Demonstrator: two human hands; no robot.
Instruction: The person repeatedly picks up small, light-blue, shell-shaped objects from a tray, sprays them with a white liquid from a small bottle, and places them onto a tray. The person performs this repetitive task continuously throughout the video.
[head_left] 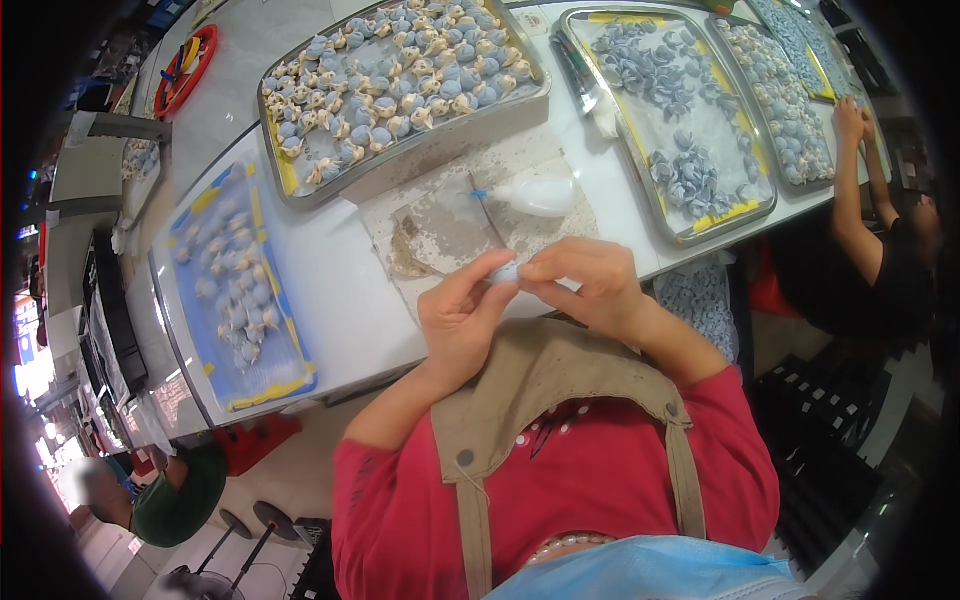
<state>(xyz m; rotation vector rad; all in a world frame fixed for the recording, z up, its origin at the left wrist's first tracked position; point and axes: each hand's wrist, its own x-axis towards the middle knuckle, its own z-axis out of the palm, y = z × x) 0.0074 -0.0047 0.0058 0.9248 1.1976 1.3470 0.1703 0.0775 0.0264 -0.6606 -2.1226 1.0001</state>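
Over the table's front edge, my left hand (pixel 463 312) pinches a small pale-blue piece (pixel 506 271) between thumb and fingertips. My right hand (pixel 590 284) meets it from the other side, its thumb and forefinger closed at the same piece. The fingers cover most of it, so its exact shape is hidden. Just beyond lies a stained, worn sheet (pixel 430 232) with a thin brown stick (pixel 488 213) on it. A white squeeze bottle (pixel 545 197) with a blue tip lies on its side there.
A metal tray (pixel 440 140) of small blue-and-cream figures stands beyond the sheet. To the right, another tray (pixel 700 232) carries curved blue pieces, beside a tray of figures (pixel 785 110). A blue tray (pixel 300 370) sits left. Co-workers are at far right (pixel 850 210) and lower left (pixel 180 500).
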